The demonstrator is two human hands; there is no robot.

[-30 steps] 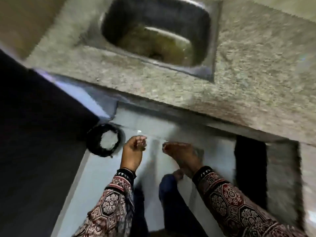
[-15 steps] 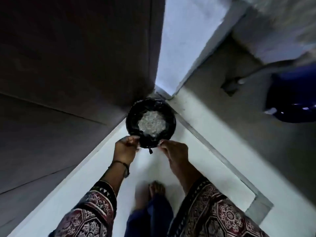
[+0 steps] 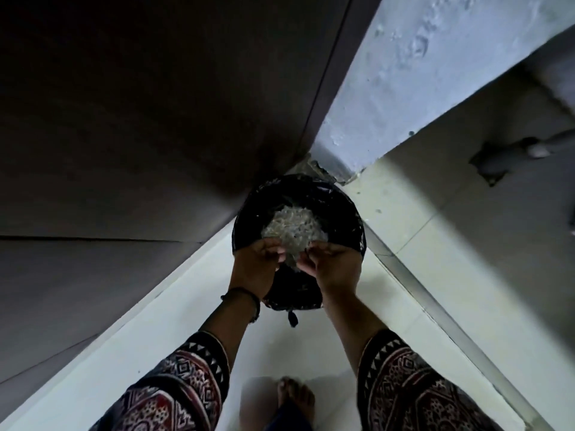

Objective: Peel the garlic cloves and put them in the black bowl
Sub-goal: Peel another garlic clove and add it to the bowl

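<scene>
Left hand and right hand pinch papery skins with bunched fingers over the bin in the floor's corner, seemingly dumping peel; next, the fingers must let go.

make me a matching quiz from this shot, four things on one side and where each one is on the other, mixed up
Things:
1 black bin
2 pale scraps
3 wrist band
4 bare foot

Places:
a on the left wrist
b on the floor in the wall corner
c at the bottom edge of the view
d inside the bin

Pairs: 1-b, 2-d, 3-a, 4-c
</scene>
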